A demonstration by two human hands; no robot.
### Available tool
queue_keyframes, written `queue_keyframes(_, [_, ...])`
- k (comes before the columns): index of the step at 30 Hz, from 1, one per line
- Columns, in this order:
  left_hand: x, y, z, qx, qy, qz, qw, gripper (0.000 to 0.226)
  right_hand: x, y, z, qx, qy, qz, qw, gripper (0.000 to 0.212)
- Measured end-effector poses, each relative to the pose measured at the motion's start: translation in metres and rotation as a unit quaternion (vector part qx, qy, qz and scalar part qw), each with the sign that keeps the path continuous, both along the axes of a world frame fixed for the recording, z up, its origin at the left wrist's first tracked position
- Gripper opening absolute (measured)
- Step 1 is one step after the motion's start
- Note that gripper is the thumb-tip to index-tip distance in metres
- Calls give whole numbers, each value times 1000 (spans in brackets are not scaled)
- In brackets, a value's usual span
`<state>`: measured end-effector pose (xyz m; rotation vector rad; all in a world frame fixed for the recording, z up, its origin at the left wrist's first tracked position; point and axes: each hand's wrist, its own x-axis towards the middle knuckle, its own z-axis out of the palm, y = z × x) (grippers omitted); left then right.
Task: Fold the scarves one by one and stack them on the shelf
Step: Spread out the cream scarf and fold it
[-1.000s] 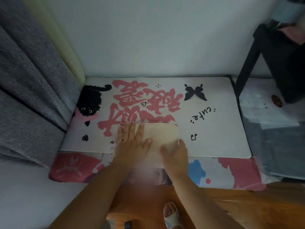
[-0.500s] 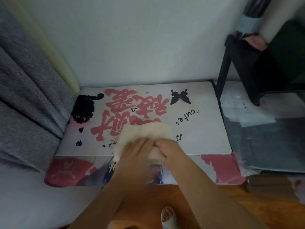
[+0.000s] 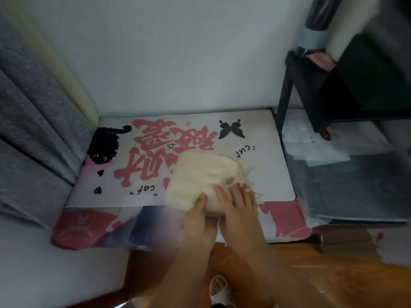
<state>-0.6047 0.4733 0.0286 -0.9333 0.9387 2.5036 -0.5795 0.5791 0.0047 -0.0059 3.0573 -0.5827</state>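
White wall (image 3: 178, 52), grey curtain (image 3: 29, 121), wooden floor (image 3: 322, 274)

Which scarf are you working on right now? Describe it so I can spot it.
Find the white mat with pink lettering and a black cat against the wall. On its near edge lies a folded cream scarf, held by both hands; it is the only fuzzy thing there, its fringe trailing right.
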Motion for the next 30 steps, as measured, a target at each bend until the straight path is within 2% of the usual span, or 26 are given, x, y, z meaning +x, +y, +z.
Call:
queue_keyframes(1, [8,3,-5,-13,-67,-31,997,45,5,9,-14,34,-62,7,997,87])
queue_keyframes(2, [17,4,-5,-76,-123,-89,986,37,12,18,-27,52,-112,18,992,90])
queue_keyframes(3, [25,0,-5,-143,-132,-183,964,31,18,26,-35,58,-130,26,990,94])
queue_keyframes(5, [32,-16,2,-323,-69,-340,881,29,23,32,-34,45,-123,28,991,95])
queue_keyframes(6, [31,-29,-2,-435,24,-339,834,23,21,29,-26,27,-113,13,993,92])
queue_keyframes(7, [25,-45,-8,-554,135,-312,760,15,18,23,-17,9,-93,-13,996,87])
queue_keyframes(8, [14,-58,-13,-662,227,-287,654,11,14,14,-8,-5,-53,-44,998,81])
queue_keyframes(9, [-1,-67,-18,-738,280,-291,540,23,8,2,-1,-12,7,-66,998,73])
queue_keyframes(10, [-18,-71,-26,-767,286,-341,461,37,1,-11,4,-18,70,-66,995,65])
queue_keyframes(12, [-42,-68,-40,-778,258,-467,332,59,-15,-38,12,-36,165,-8,986,56])
queue_keyframes(13, [-46,-64,-48,-779,260,-504,267,70,-24,-48,16,-43,169,38,984,56])
queue_keyframes(14, [-46,-62,-53,-781,267,-518,223,78,-33,-51,15,-32,151,83,984,54])
queue_keyframes(15, [-44,-62,-57,-778,283,-518,215,79,-42,-46,7,3,117,116,986,51])
queue_keyframes(17, [-43,-69,-57,-750,318,-503,289,62,-57,-15,-20,84,-10,111,990,59])
queue_keyframes(19, [-47,-79,-56,-723,311,-485,382,53,-59,18,-43,64,-126,34,989,64])
queue_keyframes(20, [-48,-80,-56,-700,283,-471,456,51,-57,28,-50,52,-138,11,989,64])
queue_keyframes(22, [-51,-76,-55,-623,187,-401,645,52,-51,30,-45,83,-99,13,991,63])
queue_keyframes(23, [-52,-74,-52,-576,146,-364,717,56,-45,25,-39,99,-59,21,993,65])
queue_keyframes(25, [-54,-73,-41,-468,47,-318,823,65,-25,14,-34,83,-4,75,994,70])
queue_keyframes(26, [-56,-73,-34,-397,-10,-309,864,65,-13,12,-34,63,-14,108,992,72])
queue_keyframes(27, [-56,-72,-22,-325,-59,-317,889,60,-2,12,-33,40,-40,126,990,78])
queue_keyframes(28, [-54,-69,-10,-277,-87,-333,897,54,6,14,-32,36,-66,133,988,88])
queue_keyframes(30, [-50,-55,17,-258,-95,-345,897,47,15,21,-26,34,-61,114,991,107])
